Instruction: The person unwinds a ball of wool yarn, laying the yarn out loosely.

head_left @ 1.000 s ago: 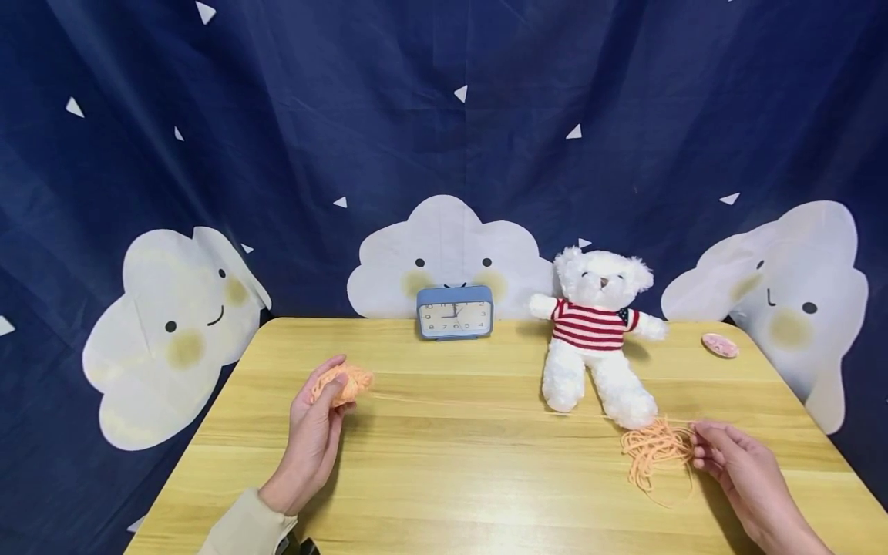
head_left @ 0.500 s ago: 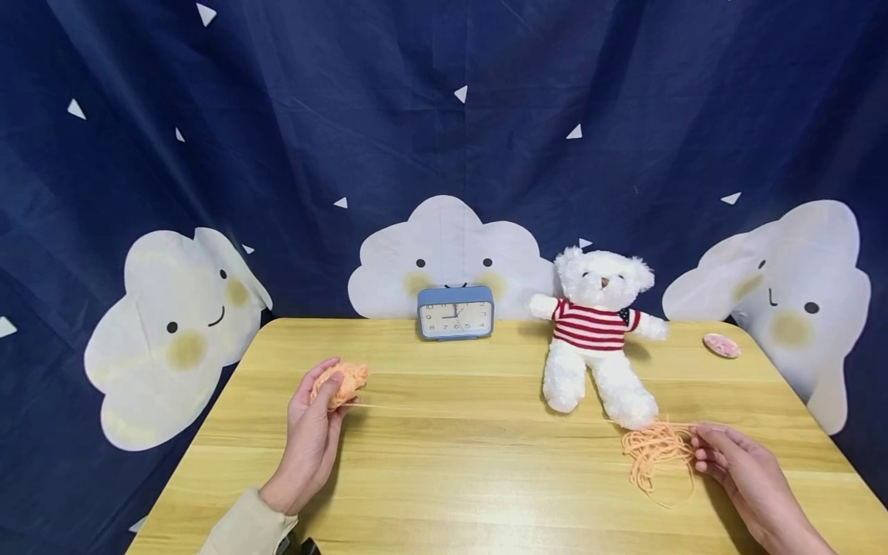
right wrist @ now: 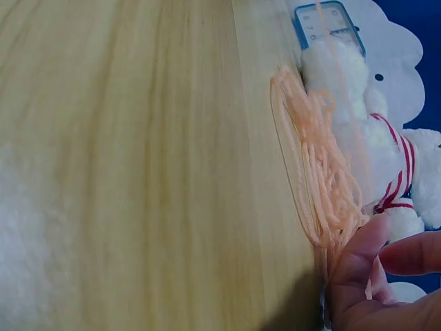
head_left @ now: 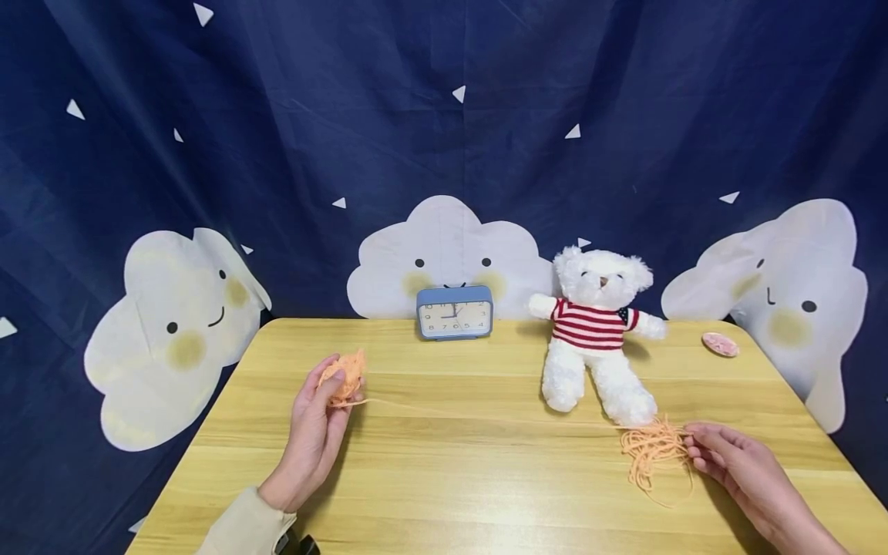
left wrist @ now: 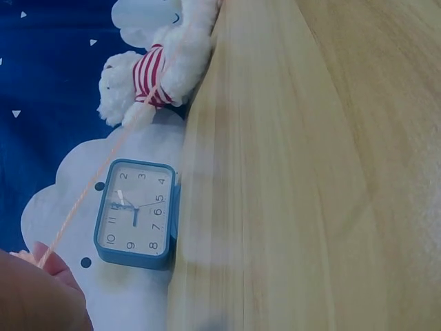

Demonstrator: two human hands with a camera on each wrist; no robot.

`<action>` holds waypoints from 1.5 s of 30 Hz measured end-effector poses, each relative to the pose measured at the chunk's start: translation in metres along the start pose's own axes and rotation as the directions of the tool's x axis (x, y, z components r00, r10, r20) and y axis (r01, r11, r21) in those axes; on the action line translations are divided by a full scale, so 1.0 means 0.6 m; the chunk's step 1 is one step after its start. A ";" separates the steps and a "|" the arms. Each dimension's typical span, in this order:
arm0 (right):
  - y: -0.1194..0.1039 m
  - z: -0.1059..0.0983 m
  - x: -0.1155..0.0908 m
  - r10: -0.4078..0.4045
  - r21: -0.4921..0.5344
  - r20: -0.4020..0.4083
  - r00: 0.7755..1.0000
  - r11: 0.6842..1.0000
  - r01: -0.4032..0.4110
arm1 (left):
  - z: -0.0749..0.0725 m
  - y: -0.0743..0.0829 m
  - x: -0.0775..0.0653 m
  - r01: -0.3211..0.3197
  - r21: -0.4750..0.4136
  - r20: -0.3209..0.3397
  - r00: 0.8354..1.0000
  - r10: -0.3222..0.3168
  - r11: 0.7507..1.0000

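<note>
In the head view, my left hand (head_left: 315, 420) grips a small ball of peach yarn (head_left: 349, 373) above the left part of the table, thumb across its front. A single yarn strand (head_left: 444, 415) runs from the ball across the table to my right hand (head_left: 738, 466). There the thumb and fingertips pinch the yarn beside a loose, tangled yarn pile (head_left: 652, 451) on the tabletop. In the right wrist view the pile's long loops (right wrist: 320, 158) lie just ahead of the fingers. The left wrist view shows the strand (left wrist: 103, 165) rising from the left fingers.
A white teddy bear (head_left: 590, 331) in a red-striped sweater sits at the back right, one foot next to the yarn pile. Behind the strand stands a blue alarm clock (head_left: 455, 312). A pink oval object (head_left: 720, 344) lies near the table's (head_left: 451, 493) back right corner.
The yarn ball has turned in my left hand, its end now pointing more upward. The strand shows more plainly between the hands. My right hand has shifted very slightly left.
</note>
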State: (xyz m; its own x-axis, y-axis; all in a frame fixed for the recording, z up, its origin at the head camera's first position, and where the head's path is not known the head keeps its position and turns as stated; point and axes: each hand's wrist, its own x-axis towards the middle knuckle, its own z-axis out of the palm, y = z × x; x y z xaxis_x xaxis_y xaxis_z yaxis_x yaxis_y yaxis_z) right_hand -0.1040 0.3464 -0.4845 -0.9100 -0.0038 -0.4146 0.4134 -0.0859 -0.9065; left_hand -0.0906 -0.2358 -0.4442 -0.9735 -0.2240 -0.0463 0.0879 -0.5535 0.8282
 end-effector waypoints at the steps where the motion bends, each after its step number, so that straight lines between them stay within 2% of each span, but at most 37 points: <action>1: 0.000 0.000 0.000 0.003 0.001 -0.001 1.000 1.000 -0.003 | 0.000 0.000 0.000 0.000 -0.010 0.020 1.000 0.000 1.000; 8: -0.003 0.002 -0.001 -0.008 -0.007 0.004 1.000 1.000 0.008 | -0.006 -0.002 -0.001 -0.001 -0.022 0.160 0.987 0.004 1.000; 11: 0.002 0.003 -0.004 -0.056 0.019 -0.001 0.998 0.998 0.056 | -0.008 -0.004 -0.001 -0.004 -0.046 0.199 0.980 0.013 0.999; 16: 0.009 0.010 -0.018 -0.165 0.065 -0.045 0.985 0.984 0.168 | -0.006 -0.004 -0.002 0.013 -0.063 0.217 0.976 0.001 0.998; 19: 0.011 0.020 -0.028 -0.252 0.119 -0.104 0.962 0.957 0.264 | -0.003 -0.004 -0.004 0.028 -0.061 0.193 0.981 -0.016 0.998; 22: 0.012 0.035 -0.035 -0.333 0.167 -0.192 0.923 0.916 0.365 | -0.001 -0.004 -0.005 0.028 -0.052 0.167 0.986 -0.019 0.998; 24: 0.011 0.048 -0.038 -0.361 0.180 -0.238 0.902 0.896 0.406 | 0.001 -0.004 -0.007 0.023 -0.043 0.158 0.987 -0.016 0.999; 26: 0.009 0.064 -0.039 -0.369 0.185 -0.257 0.893 0.888 0.420 | 0.003 -0.004 -0.007 0.017 -0.033 0.154 0.988 -0.012 0.999; 37: 0.002 0.173 -0.025 -0.376 0.104 -0.201 0.905 0.910 0.401 | 0.014 -0.006 -0.009 0.029 -0.014 0.126 0.992 -0.027 0.999; 45: -0.008 0.247 -0.011 -0.350 0.091 -0.041 0.936 0.932 0.352 | 0.016 -0.005 -0.009 0.026 -0.022 0.109 0.994 -0.024 0.999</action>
State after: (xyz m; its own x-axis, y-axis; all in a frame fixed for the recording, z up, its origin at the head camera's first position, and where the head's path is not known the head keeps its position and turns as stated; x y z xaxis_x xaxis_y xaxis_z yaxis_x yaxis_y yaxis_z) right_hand -0.1044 0.1991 -0.4657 -0.9950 0.0671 -0.0744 0.0619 -0.1723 -0.9831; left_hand -0.0879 -0.2252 -0.4409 -0.9926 -0.1215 -0.0047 0.0667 -0.5768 0.8142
